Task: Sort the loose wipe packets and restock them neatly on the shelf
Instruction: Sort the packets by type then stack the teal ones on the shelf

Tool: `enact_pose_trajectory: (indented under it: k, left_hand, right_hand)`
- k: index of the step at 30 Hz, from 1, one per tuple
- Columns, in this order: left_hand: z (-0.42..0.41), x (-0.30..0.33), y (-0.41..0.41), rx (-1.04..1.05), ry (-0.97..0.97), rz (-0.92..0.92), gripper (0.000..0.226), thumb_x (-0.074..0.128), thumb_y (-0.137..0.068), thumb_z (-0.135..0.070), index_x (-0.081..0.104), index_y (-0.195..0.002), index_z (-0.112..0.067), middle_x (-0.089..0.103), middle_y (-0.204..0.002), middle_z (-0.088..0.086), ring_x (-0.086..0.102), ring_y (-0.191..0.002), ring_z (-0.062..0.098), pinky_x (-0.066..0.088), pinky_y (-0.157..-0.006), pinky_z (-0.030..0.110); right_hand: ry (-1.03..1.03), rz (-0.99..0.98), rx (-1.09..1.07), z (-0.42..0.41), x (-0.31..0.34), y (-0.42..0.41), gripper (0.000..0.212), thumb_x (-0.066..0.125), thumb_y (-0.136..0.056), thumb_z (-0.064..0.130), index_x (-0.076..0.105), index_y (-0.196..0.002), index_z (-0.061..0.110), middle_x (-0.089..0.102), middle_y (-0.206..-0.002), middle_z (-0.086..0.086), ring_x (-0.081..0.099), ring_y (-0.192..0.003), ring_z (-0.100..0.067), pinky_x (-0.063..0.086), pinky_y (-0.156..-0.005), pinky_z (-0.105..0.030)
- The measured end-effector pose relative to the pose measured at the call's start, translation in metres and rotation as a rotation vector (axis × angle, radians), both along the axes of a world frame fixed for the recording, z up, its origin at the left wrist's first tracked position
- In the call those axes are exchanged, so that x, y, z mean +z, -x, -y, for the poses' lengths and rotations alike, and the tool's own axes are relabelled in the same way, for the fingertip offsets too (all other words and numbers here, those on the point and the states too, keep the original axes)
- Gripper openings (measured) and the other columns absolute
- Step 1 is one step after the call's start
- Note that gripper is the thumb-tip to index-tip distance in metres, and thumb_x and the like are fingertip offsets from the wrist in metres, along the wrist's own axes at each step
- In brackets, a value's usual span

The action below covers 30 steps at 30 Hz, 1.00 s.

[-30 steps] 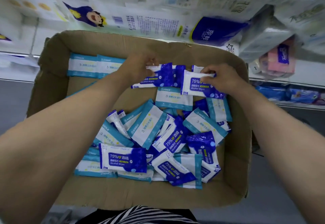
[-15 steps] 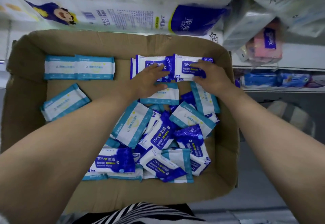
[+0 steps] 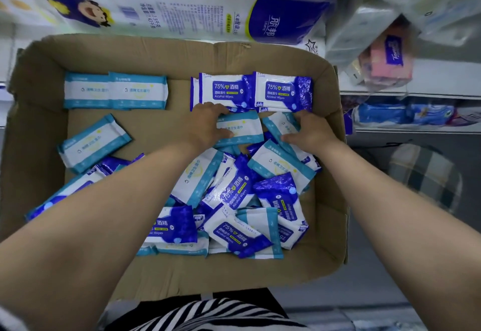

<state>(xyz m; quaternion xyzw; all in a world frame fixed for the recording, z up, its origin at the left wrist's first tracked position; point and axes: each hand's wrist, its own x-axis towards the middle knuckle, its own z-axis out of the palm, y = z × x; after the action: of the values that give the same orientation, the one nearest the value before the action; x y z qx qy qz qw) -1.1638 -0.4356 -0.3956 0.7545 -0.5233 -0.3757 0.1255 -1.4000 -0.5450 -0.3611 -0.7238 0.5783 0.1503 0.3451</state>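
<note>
A brown cardboard box (image 3: pixel 182 60) holds wipe packets of two kinds. Two teal-and-white packets (image 3: pixel 115 90) lie side by side at the back left. Dark blue alcohol wipe packets (image 3: pixel 251 91) lie in a row at the back right. My left hand (image 3: pixel 205 125) grips a teal packet (image 3: pixel 240 129) just below that row. My right hand (image 3: pixel 309 130) grips another teal packet (image 3: pixel 282 126) beside it. A loose heap of mixed packets (image 3: pixel 234 195) fills the box's middle and front. One teal packet (image 3: pixel 93 143) lies alone at the left.
Shelves behind the box carry large tissue packs (image 3: pixel 197 10). Pink tissue packs (image 3: pixel 387 57) and blue packets (image 3: pixel 400 113) sit on the shelves at the right. A checked object (image 3: pixel 424 177) lies on the floor at the right.
Both hands let go of the dark blue packets, now lying in the back-right row, and drew back onto two teal packets below it.
</note>
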Motion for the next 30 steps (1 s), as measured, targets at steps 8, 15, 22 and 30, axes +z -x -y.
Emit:
enact_pose_trajectory:
  k: [8, 15, 22, 30]
  left_hand:
    - [0.000, 0.002, -0.007, -0.007, -0.049, 0.102, 0.053, 0.081, -0.071, -0.043, 0.065, -0.120, -0.029, 0.062, -0.112, 0.003, 0.054, -0.106, 0.023, 0.048, -0.091, 0.042]
    - [-0.007, 0.025, -0.038, 0.185, -0.029, -0.148, 0.034, 0.083, -0.073, -0.014, 0.060, -0.098, -0.016, 0.061, -0.106, 0.001, 0.056, -0.095, 0.017, 0.046, -0.071, 0.027]
    - [-0.042, 0.050, -0.113, 0.253, 0.022, -0.160, 0.033, 0.084, -0.071, -0.014, 0.060, -0.092, -0.018, 0.062, -0.090, -0.003, 0.057, -0.083, 0.015, 0.041, -0.065, 0.021]
    - [-0.088, 0.060, -0.214, 0.311, 0.077, -0.011, 0.025, 0.076, -0.081, -0.013, 0.061, -0.101, -0.015, 0.063, -0.103, 0.004, 0.058, -0.092, 0.018, 0.042, -0.077, 0.026]
  right_hand:
    - [-0.008, 0.094, -0.118, 0.005, 0.016, -0.004, 0.044, 0.083, -0.077, 0.021, 0.063, -0.116, 0.014, 0.066, -0.119, -0.004, 0.064, -0.103, -0.019, 0.048, -0.078, -0.029]
    - [-0.003, 0.378, -0.196, 0.007, 0.045, -0.030, 0.032, 0.082, -0.078, 0.017, 0.065, -0.103, 0.028, 0.067, -0.090, 0.011, 0.065, -0.076, -0.002, 0.049, -0.058, -0.019]
    - [0.015, 0.463, -0.035, -0.014, 0.044, -0.103, 0.028, 0.079, -0.081, 0.014, 0.072, -0.107, 0.021, 0.065, -0.085, 0.015, 0.058, -0.073, 0.011, 0.043, -0.068, -0.007]
    - [0.014, 0.503, 0.039, -0.047, 0.031, -0.207, 0.020, 0.080, -0.080, 0.017, 0.068, -0.095, 0.021, 0.064, -0.083, 0.009, 0.057, -0.073, 0.002, 0.045, -0.065, -0.015]
